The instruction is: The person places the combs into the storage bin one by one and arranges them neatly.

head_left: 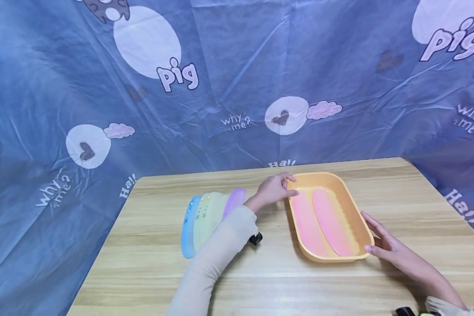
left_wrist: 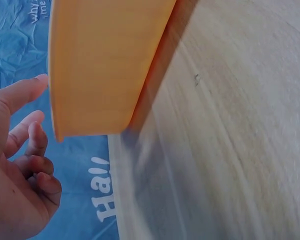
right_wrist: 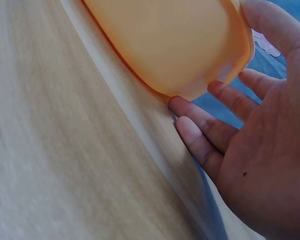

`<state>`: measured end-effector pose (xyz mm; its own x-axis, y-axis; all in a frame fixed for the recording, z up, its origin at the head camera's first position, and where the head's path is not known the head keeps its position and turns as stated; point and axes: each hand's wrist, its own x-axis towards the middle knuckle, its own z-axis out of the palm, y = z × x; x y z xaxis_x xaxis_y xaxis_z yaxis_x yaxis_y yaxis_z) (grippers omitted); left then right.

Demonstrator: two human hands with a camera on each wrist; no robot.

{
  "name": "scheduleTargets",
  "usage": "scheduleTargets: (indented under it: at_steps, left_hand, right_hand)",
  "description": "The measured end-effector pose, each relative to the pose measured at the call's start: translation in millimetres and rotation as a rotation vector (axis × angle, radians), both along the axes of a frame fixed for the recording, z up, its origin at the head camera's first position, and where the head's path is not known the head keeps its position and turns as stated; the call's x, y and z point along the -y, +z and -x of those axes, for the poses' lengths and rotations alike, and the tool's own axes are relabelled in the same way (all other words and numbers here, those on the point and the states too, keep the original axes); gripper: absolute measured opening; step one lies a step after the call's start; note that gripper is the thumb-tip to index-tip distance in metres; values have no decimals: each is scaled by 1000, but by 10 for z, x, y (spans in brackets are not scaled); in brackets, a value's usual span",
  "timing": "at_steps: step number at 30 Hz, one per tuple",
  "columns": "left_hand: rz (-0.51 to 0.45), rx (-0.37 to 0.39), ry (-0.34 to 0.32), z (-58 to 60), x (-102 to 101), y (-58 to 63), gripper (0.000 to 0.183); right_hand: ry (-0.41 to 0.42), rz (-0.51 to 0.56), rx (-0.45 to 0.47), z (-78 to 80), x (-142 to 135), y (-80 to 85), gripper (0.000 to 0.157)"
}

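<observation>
An orange rectangular plastic tray (head_left: pixel 351 202) with rounded corners stands on the wooden table, right of its middle. Inside it lie two long pink pieces, the left one (head_left: pixel 306 224) along the wall and the right one (head_left: pixel 332 221) beside it. My left hand (head_left: pixel 274 189) is at the far left corner; its thumb overlaps the tray's inside in the head view. In the left wrist view one fingertip meets the rim, while the other fingers hang loosely bent. My right hand (head_left: pixel 391 245) holds the near right corner, thumb at the rim and fingertips against the outer wall.
Left of the tray, several translucent curved pieces overlap in a fan: a blue one (head_left: pixel 189 228), pale yellow ones (head_left: pixel 211 215) and a purple one (head_left: pixel 235 202), partly behind my left sleeve (head_left: pixel 217 250). A blue printed cloth (head_left: pixel 221 87) hangs behind the table (head_left: pixel 142 263).
</observation>
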<state>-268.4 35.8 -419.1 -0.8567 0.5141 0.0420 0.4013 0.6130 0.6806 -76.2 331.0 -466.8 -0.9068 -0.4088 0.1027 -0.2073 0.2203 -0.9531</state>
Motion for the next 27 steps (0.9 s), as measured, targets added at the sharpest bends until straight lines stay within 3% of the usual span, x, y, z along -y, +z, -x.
scheduleTargets:
  at_steps: [12, 19, 27]
  left_hand:
    - [-43, 58, 42, 116, 330, 106, 44]
    - [-28, 49, 90, 259, 611, 79, 48]
    - [43, 40, 133, 314, 923, 16, 49]
  right_hand:
    - [-7, -14, -5, 1, 4, -7, 80]
    - [4, -9, -3, 10, -19, 6, 79]
    - [21, 10, -9, 16, -19, -13, 79]
